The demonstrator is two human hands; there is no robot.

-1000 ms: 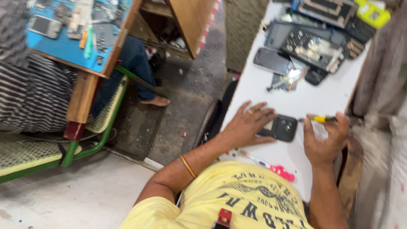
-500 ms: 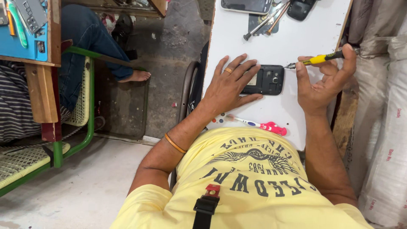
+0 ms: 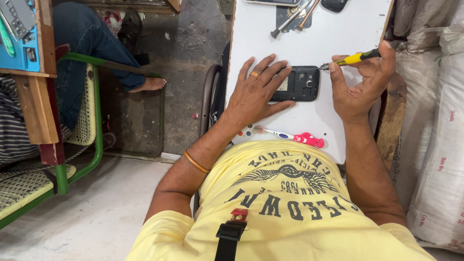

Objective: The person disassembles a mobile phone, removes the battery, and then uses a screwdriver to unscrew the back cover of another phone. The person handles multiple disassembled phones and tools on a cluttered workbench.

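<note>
The left hand [image 3: 256, 94] lies flat with fingers spread, pressing down on the near end of a dark phone [image 3: 298, 83] with its back cover off, on the white table [image 3: 348, 34]. The right hand [image 3: 360, 82] pinches a yellow screwdriver [image 3: 350, 59] between thumb and fingertips, its tip at the phone's far corner. A pink toothbrush [image 3: 295, 137] lies just below the left hand.
</note>
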